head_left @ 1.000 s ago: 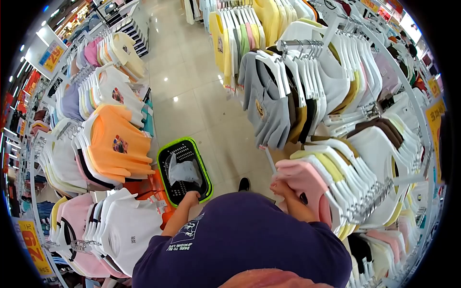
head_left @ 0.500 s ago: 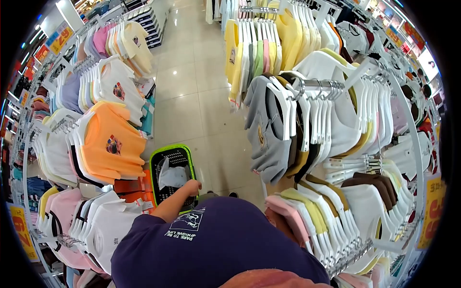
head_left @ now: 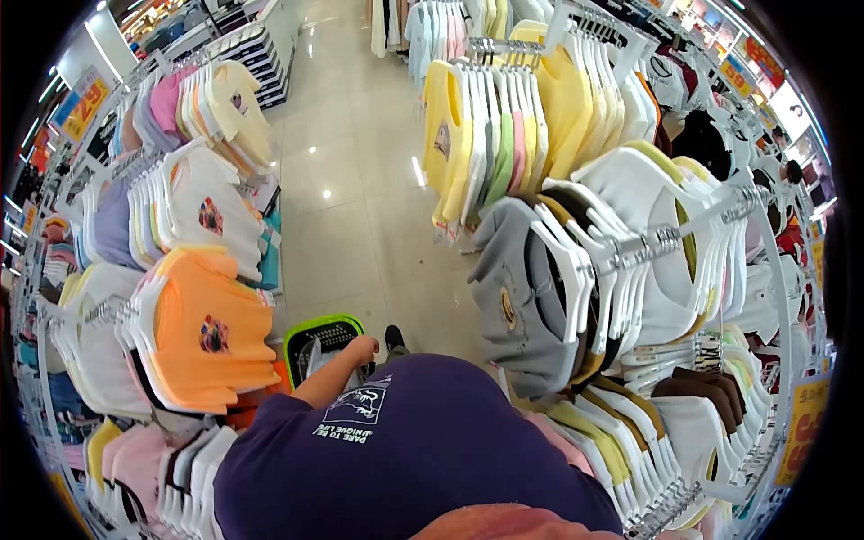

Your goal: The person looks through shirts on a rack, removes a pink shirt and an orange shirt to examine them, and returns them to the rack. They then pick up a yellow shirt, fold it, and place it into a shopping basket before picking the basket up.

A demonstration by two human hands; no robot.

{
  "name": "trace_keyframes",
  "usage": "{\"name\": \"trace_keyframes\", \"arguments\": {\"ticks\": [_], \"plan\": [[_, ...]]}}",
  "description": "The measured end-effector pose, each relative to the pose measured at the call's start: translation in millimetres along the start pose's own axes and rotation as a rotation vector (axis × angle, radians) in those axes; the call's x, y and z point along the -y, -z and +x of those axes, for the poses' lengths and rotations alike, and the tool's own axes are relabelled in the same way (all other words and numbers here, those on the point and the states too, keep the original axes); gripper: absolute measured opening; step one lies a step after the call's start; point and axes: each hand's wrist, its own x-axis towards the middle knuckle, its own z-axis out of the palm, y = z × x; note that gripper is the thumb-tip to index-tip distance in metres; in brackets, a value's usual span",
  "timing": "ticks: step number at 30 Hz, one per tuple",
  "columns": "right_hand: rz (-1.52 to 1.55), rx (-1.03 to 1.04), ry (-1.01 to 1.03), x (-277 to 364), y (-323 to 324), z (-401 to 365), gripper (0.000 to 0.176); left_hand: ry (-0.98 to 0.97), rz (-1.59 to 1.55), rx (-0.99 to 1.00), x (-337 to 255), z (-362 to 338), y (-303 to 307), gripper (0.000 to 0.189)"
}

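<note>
My left hand (head_left: 362,348) is closed in a fist at the right side of a black shopping basket (head_left: 326,322) with a bright green rim, and a dark part of its handle shows just below the fingers. Inside the basket lies a whitish, crumpled item (head_left: 315,356), partly covered by my forearm. My right hand is out of sight behind my body, on the side of the rack with a grey top (head_left: 513,288) and other hanging tops.
Racks of tops line both sides of the tiled aisle (head_left: 346,198). An orange shirt (head_left: 214,315) hangs close left of the basket. On the right, hangers (head_left: 621,261) stick out near my body. One dark shoe (head_left: 393,337) shows ahead of me. Stacked boxes (head_left: 261,58) stand farther up.
I have moved forward along the aisle; the racks and floor slide down in view. The basket sits lower and more hidden behind my arm. My right forearm has gone from view.
</note>
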Motion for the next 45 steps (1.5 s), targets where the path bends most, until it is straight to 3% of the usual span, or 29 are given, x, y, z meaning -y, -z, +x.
{"name": "trace_keyframes", "arguments": {"ticks": [8,10,13,17,21,22,26,32,34,40,43,45], "plan": [[-0.084,0.038,0.07,153,3,80,0.041,0.129,-0.188,-0.137,107,23,85,0.027],[0.138,-0.016,0.254,113,-22,184,0.041,0.212,-0.238,-0.149,121,10,105,0.022],[0.025,0.068,0.183,231,23,140,0.036,0.387,-0.454,0.023,157,-5,102,0.014],[-0.021,0.059,0.248,285,41,158,0.038,0.286,-0.254,-0.193,182,-31,65,0.017],[-0.097,0.059,0.302,317,57,193,0.037,0.366,-0.387,-0.148,181,-39,40,0.019],[-0.096,0.068,0.313,325,61,202,0.037,0.381,-0.376,-0.084,176,-38,43,0.021],[-0.133,0.094,0.333,364,70,241,0.036,0.257,-0.433,-0.153,170,-10,55,0.026],[-0.254,0.154,0.359,436,81,298,0.039,0.213,-0.442,-0.238,176,55,134,0.026],[-0.203,0.209,0.369,451,83,324,0.04,0.099,-0.376,-0.308,189,78,163,0.029],[-0.107,0.215,0.425,467,98,374,0.04,0.396,-0.577,-0.13,216,142,248,0.03],[-0.109,0.151,0.496,437,93,413,0.04,0.431,-0.543,-0.163,231,173,262,0.03],[-0.039,0.088,0.557,426,97,421,0.041,0.349,-0.379,-0.192,223,180,279,0.029]]}}
